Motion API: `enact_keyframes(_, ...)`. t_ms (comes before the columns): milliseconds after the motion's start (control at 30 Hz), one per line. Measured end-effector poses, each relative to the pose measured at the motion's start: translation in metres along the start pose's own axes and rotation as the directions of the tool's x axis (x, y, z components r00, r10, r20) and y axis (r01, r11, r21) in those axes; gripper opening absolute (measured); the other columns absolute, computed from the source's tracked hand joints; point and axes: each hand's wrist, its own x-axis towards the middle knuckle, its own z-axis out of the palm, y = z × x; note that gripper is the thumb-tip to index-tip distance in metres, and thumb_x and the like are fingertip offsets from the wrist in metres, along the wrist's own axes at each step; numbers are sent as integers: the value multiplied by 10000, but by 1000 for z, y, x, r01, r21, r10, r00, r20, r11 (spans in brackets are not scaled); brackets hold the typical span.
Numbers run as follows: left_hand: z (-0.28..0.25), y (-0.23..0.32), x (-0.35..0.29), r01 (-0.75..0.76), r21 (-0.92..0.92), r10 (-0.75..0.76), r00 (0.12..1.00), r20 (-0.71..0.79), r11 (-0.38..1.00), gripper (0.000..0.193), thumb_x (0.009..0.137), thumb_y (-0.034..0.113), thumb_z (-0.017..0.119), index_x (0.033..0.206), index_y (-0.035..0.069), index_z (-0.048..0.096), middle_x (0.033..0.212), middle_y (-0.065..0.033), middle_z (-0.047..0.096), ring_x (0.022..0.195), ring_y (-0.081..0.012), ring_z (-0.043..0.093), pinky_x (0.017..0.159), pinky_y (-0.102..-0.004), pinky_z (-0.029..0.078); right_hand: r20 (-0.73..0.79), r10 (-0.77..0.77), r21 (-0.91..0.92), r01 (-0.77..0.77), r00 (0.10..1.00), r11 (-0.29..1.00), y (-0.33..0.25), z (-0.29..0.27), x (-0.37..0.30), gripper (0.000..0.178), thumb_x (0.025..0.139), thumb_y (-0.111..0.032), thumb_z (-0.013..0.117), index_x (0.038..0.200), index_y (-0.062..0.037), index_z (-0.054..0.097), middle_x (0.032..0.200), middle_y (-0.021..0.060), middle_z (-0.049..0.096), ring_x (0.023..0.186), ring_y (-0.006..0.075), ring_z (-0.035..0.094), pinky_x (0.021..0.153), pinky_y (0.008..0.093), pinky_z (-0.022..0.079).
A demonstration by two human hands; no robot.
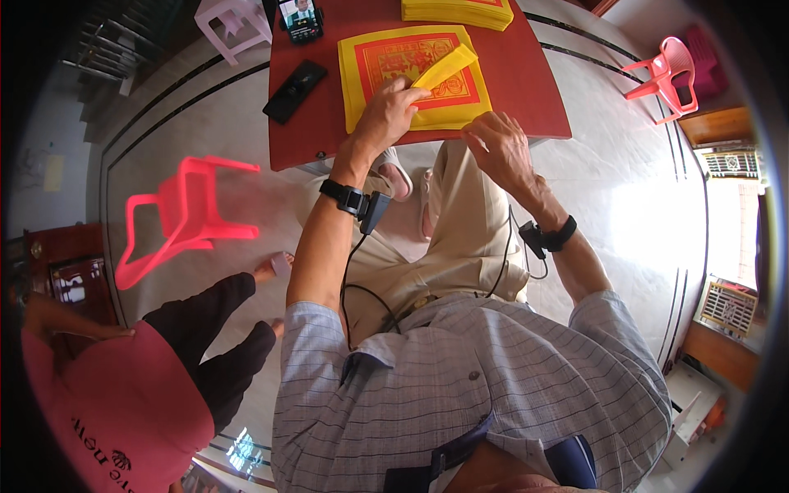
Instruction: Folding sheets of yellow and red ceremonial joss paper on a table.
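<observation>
Yellow paper sheets (355,90) with a red printed square lie stacked on the table before me. A folded yellow paper strip (445,66) slants across the top sheet, its far end pointing right. My left hand (389,120) grips the near end of this strip between thumb and fingers, low over the print. At the stack's near right corner is my right hand (501,149), its fingers curled in beside the table edge. Whatever those fingers hold, if anything, is hidden. Each wrist wears a black strap with a small device and a cable.
The red table (526,90) also bears a black phone (294,92) lying flat, a lit phone (301,21) on a stand and another yellow paper stack (460,11). Pink chairs (185,205) stand left and far right. A person in a pink shirt (123,403) is at my left.
</observation>
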Motion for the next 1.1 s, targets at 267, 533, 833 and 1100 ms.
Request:
enact_keyframes(267, 1, 3, 1, -3, -7, 2, 999, -39, 1000, 369, 870, -83, 679, 1199, 61, 765, 1017, -157, 671, 1006, -372, 662, 918, -451, 563, 13, -54, -60, 55, 998, 997, 4, 4, 20, 180, 895, -144, 782, 1061, -80, 759, 1064, 83, 696, 1051, 307, 645, 918, 448, 503)
enact_keyframes(533, 4, 0, 3, -157, 33, 161, 973, -164, 987, 290, 848, -81, 648, 1097, 32, 743, 944, -192, 650, 943, -404, 658, 802, -485, 558, 11, -210, -108, 210, 978, 972, -11, 33, 48, 194, 864, -136, 783, 1051, -89, 759, 1108, 71, 678, 1089, 279, 632, 946, 433, 489)
enact_keyframes(833, 4, 2, 2, -50, -28, 46, 992, -116, 998, 384, 804, -110, 623, 1136, 34, 753, 974, -172, 664, 979, -397, 653, 885, -467, 545, 102, -355, -213, 368, 929, 905, -18, 48, 61, 142, 806, -109, 687, 917, -43, 747, 1118, 124, 687, 1058, 280, 632, 963, 442, 479)
enact_keyframes(1100, 0, 2, 1, -31, 6, 31, 996, -86, 1000, 437, 779, -105, 653, 1181, 40, 747, 1011, -172, 663, 1004, -388, 657, 927, -467, 552, 94, -375, -207, 387, 922, 899, -13, 52, 57, 115, 817, -100, 675, 900, -50, 737, 1048, 104, 670, 1030, 272, 623, 910, 428, 469)
